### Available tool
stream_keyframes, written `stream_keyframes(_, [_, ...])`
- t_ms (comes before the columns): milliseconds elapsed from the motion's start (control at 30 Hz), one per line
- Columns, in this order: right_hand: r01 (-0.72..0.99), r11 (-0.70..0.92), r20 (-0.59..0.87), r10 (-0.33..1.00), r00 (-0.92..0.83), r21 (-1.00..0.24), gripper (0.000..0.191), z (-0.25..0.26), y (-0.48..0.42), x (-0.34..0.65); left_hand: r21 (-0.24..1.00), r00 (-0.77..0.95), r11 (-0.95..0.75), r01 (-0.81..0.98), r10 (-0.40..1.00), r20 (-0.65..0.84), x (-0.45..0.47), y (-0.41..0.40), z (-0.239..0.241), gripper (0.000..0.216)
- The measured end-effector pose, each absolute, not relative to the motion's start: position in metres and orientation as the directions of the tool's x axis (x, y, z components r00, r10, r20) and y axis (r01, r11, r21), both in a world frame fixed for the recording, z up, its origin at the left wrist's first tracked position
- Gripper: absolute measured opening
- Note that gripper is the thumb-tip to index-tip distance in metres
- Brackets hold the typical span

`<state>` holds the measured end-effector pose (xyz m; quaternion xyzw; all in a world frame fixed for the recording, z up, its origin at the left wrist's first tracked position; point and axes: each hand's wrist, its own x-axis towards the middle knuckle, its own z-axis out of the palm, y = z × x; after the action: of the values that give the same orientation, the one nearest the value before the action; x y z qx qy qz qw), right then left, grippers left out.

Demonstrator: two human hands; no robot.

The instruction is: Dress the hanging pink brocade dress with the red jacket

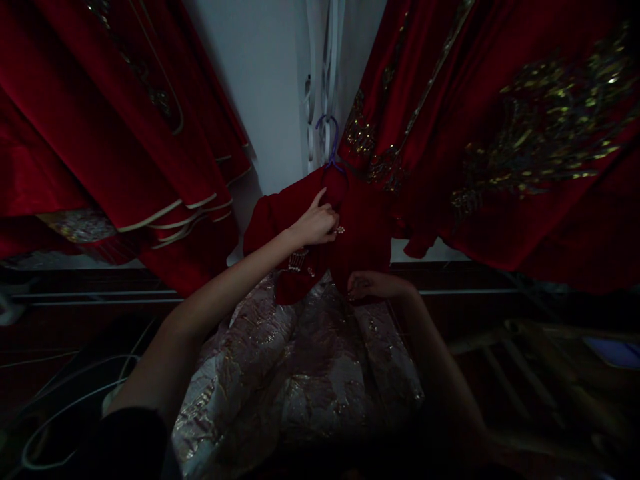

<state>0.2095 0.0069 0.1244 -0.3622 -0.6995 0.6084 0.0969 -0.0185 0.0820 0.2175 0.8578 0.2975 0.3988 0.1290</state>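
Note:
A short red jacket (285, 207) with small pale beaded ornaments hangs from a purple hanger (335, 143). My left hand (316, 224) is at the jacket's upper front, below the neck opening. One finger points up toward the collar while the others curl closed on the cloth by the front edge. Lower down on the right, my right hand (369, 285) is closed at the jacket's hem, its fingers bent inward over the fabric. Below the jacket spreads a pale, shiny brocade skirt (320, 360) with a raised metallic pattern.
Red garments with pale piping (190, 153) hang on the left. More red garments with gold sequins (550, 127) hang on the right. Behind stands a pale wall (255, 73) with white scrolled metalwork (325, 67). A white cable (75, 387) loops at lower left; a wooden frame (520, 380) is at lower right.

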Motion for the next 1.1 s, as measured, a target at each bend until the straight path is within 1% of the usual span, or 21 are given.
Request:
stream_keyframes(67, [0.391, -0.01, -0.311, 0.624, -0.717, -0.92, 0.033, 0.123, 0.007, 0.208, 0.435, 0.506, -0.79, 0.432, 0.612, 0.608, -0.018, 0.08, 0.221, 0.009])
stream_keyframes(100, [0.399, -0.006, -0.315, 0.625, -0.714, -0.917, 0.034, 0.123, 0.007, 0.208, 0.404, 0.534, -0.799, 0.445, 0.599, 0.597, -0.018, 0.079, 0.222, 0.007])
stream_keyframes(133, [0.41, 0.002, -0.318, 0.629, -0.71, -0.912, 0.035, 0.123, 0.007, 0.207, 0.344, 0.585, -0.818, 0.462, 0.572, 0.575, -0.018, 0.078, 0.224, 0.005])
stream_keyframes(167, [0.419, 0.01, -0.318, 0.633, -0.706, -0.908, 0.035, 0.124, 0.007, 0.207, 0.249, 0.649, -0.841, 0.479, 0.531, 0.545, -0.018, 0.077, 0.226, 0.005])
stream_keyframes(233, [0.424, 0.019, -0.315, 0.637, -0.703, -0.906, 0.035, 0.125, 0.006, 0.206, -0.003, 0.77, -0.869, 0.494, 0.436, 0.467, -0.018, 0.076, 0.228, 0.01])
stream_keyframes(300, [0.411, 0.015, -0.309, 0.634, -0.709, -0.911, 0.034, 0.126, 0.006, 0.206, -0.223, 0.833, -0.845, 0.487, 0.372, 0.408, -0.017, 0.076, 0.229, 0.015])
stream_keyframes(367, [0.399, 0.014, -0.304, 0.625, -0.72, -0.917, 0.033, 0.125, 0.006, 0.206, -0.356, 0.861, -0.807, 0.471, 0.333, 0.384, -0.017, 0.076, 0.229, 0.017])
stream_keyframes(433, [0.389, 0.024, -0.291, 0.621, -0.728, -0.921, 0.033, 0.122, 0.008, 0.206, -0.424, 0.875, -0.784, 0.454, 0.304, 0.376, -0.016, 0.077, 0.229, 0.018])
stream_keyframes(633, [0.365, 0.067, -0.249, 0.618, -0.746, -0.928, 0.03, 0.117, 0.011, 0.204, -0.468, 0.897, -0.783, 0.409, 0.253, 0.362, -0.017, 0.079, 0.227, 0.02])
stream_keyframes(800, [0.405, 0.089, -0.265, 0.626, -0.734, -0.91, 0.031, 0.118, 0.009, 0.205, -0.531, 0.893, -0.727, 0.435, 0.276, 0.354, -0.017, 0.081, 0.221, 0.019])
stream_keyframes(867, [0.421, 0.11, -0.262, 0.637, -0.725, -0.9, 0.032, 0.117, 0.007, 0.206, -0.523, 0.875, -0.71, 0.471, 0.3, 0.38, -0.018, 0.08, 0.219, 0.02])
stream_keyframes(900, [0.427, 0.131, -0.24, 0.666, -0.706, -0.895, 0.034, 0.118, 0.007, 0.206, -0.511, 0.863, -0.705, 0.492, 0.321, 0.39, -0.018, 0.08, 0.219, 0.022])
stream_keyframes(933, [0.425, 0.161, -0.192, 0.714, -0.673, -0.891, 0.035, 0.12, 0.007, 0.205, -0.496, 0.852, -0.7, 0.514, 0.35, 0.39, -0.019, 0.079, 0.218, 0.025])
stream_keyframes(1000, [0.39, 0.232, -0.024, 0.834, -0.551, -0.891, 0.037, 0.128, 0.012, 0.197, -0.467, 0.83, -0.687, 0.557, 0.437, 0.347, -0.023, 0.08, 0.216, 0.031])
stream_keyframes(1033, [0.353, 0.269, 0.083, 0.883, -0.463, -0.896, 0.038, 0.135, 0.017, 0.189, -0.454, 0.815, -0.676, 0.58, 0.495, 0.302, -0.025, 0.081, 0.215, 0.031])
stream_keyframes(1100, [0.235, 0.323, 0.255, 0.926, -0.279, -0.917, 0.044, 0.152, 0.029, 0.166, -0.41, 0.763, -0.653, 0.636, 0.612, 0.209, -0.028, 0.083, 0.21, 0.027])
